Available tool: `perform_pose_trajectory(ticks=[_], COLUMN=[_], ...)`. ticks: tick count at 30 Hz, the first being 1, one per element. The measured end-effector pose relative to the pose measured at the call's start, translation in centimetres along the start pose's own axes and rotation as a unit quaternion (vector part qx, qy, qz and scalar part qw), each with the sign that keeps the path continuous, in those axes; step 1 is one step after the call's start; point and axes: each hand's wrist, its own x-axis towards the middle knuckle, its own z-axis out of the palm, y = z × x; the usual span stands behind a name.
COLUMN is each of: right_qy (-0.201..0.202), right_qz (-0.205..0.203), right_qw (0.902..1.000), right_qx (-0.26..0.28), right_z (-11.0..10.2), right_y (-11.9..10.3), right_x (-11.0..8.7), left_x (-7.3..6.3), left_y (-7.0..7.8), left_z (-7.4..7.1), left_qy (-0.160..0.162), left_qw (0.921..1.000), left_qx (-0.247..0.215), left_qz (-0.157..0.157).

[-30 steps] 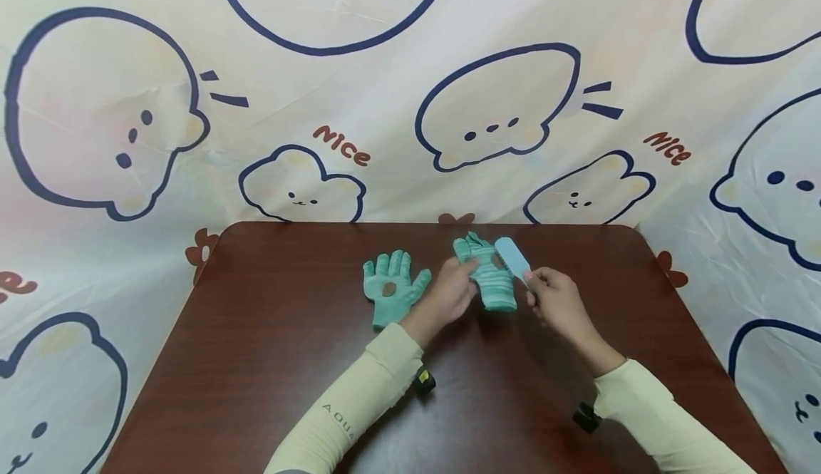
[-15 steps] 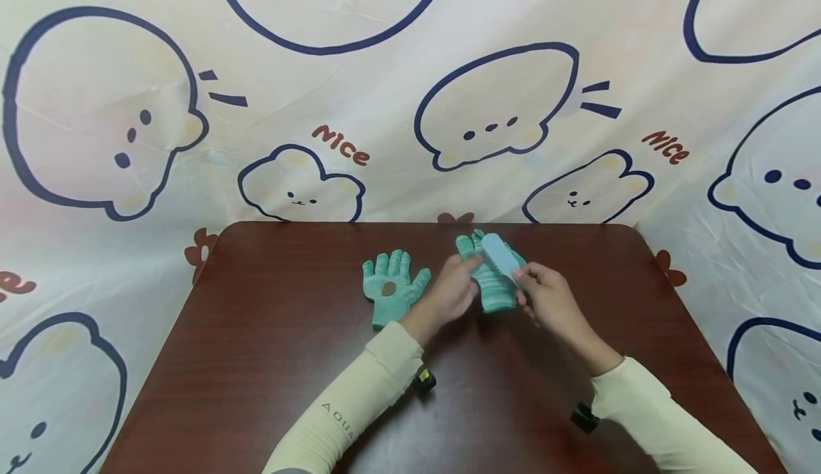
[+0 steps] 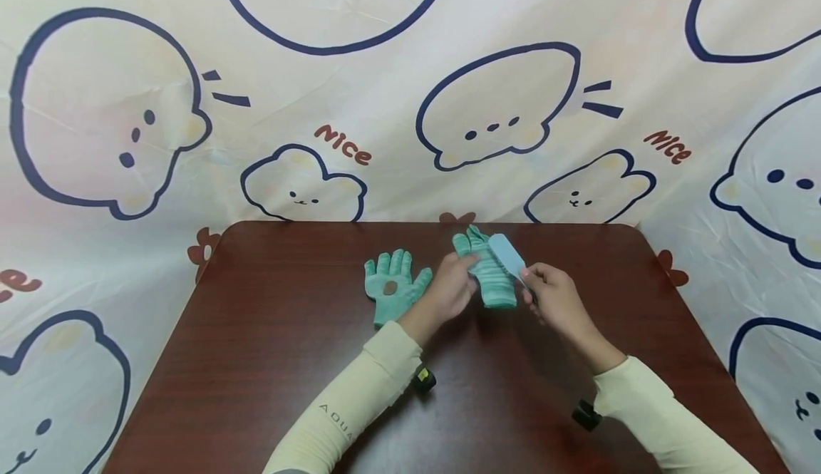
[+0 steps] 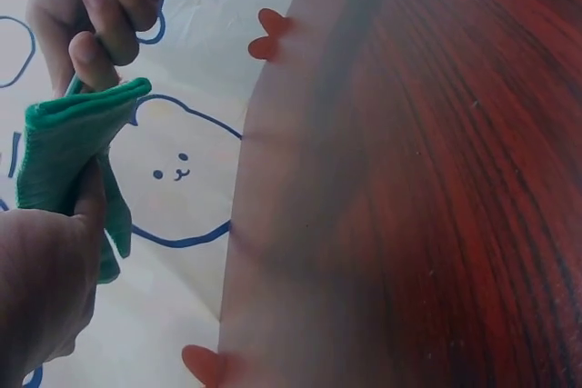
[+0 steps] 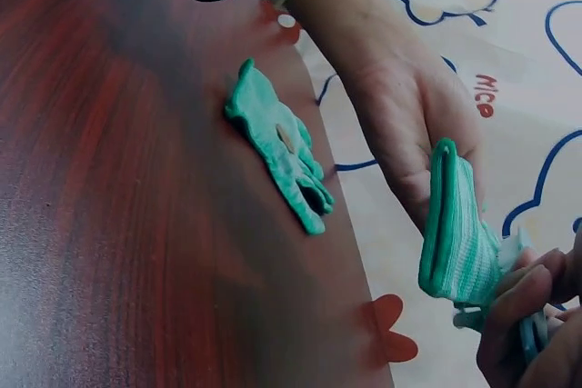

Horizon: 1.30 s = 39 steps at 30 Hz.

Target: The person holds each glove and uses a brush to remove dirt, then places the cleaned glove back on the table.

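Note:
A striped green knit glove (image 3: 492, 281) is held up off the table by my left hand (image 3: 452, 289), which grips it at its left side. In the left wrist view, the thumb of the left hand (image 4: 41, 283) lies against the glove (image 4: 68, 147). My right hand (image 3: 554, 296) holds a light blue brush (image 3: 507, 253) by its handle. The brush head lies against the right part of the glove, bristle side towards it. In the right wrist view the fingers of the right hand (image 5: 523, 324) curl round the handle, and the brush head is mostly hidden.
A second green glove (image 3: 388, 285) lies flat on the table, left of the held one, with a brown round spot on its palm. The dark red-brown table (image 3: 288, 346) ends at a wall cloth (image 3: 385, 103) printed with cartoon faces.
The brush swept left across the glove, then came back to the right. It now covers the glove's brown spot seen a second ago. The left hand keeps its grip and has barely moved.

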Motion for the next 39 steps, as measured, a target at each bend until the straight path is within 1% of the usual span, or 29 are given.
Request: perform_pose_trajectory(ticks=[6, 11, 14, 18, 23, 27, 29, 34, 36, 39], right_qy=[0.002, 0.016, 0.024, 0.027, 0.036, 0.038, 0.028, -0.006, -0.013, -0.013], right_qz=[0.000, 0.002, 0.003, 0.002, 0.005, 0.001, -0.005, 0.000, 0.002, -0.003], right_qw=[1.0000, 0.9998, 0.9995, 0.9995, 0.9993, 0.9990, 0.9993, 0.9998, 0.9999, 0.9999], right_qx=[-0.003, -0.014, -0.018, -0.013, 0.008, 0.025, 0.025, 0.018, 0.010, -0.006], right_z=[-0.6, -1.1, -1.4, -2.0, -2.6, -2.9, -2.7, -1.3, -0.6, 0.2], right_y=[0.2, 0.5, 0.7, 0.9, 1.0, 0.6, 0.3, -0.8, -0.9, -0.6], right_x=[0.1, 0.2, 0.3, 0.2, 0.2, 0.1, 0.1, -0.2, -0.3, -0.1], left_x=[0.0, 0.1, 0.2, 0.3, 0.5, 0.4, 0.4, 0.4, 0.4, 0.3], left_y=[-0.1, -0.1, -0.2, -0.3, -0.4, -0.4, -0.3, -0.4, -0.5, -0.4], left_z=[0.1, 0.1, 0.0, -0.2, -0.4, -0.4, -0.4, 0.0, 0.2, 0.5], left_qy=[0.004, 0.017, 0.016, 0.008, 0.010, 0.007, 0.004, -0.027, -0.044, -0.054], left_qw=[1.0000, 0.9998, 0.9998, 0.9999, 0.9997, 0.9998, 0.9999, 0.9996, 0.9990, 0.9985], left_qx=[0.000, -0.003, 0.004, 0.012, 0.018, 0.017, 0.016, 0.006, -0.002, -0.011], left_qz=[-0.005, -0.008, -0.006, 0.002, 0.012, 0.011, 0.006, -0.001, -0.001, 0.001])
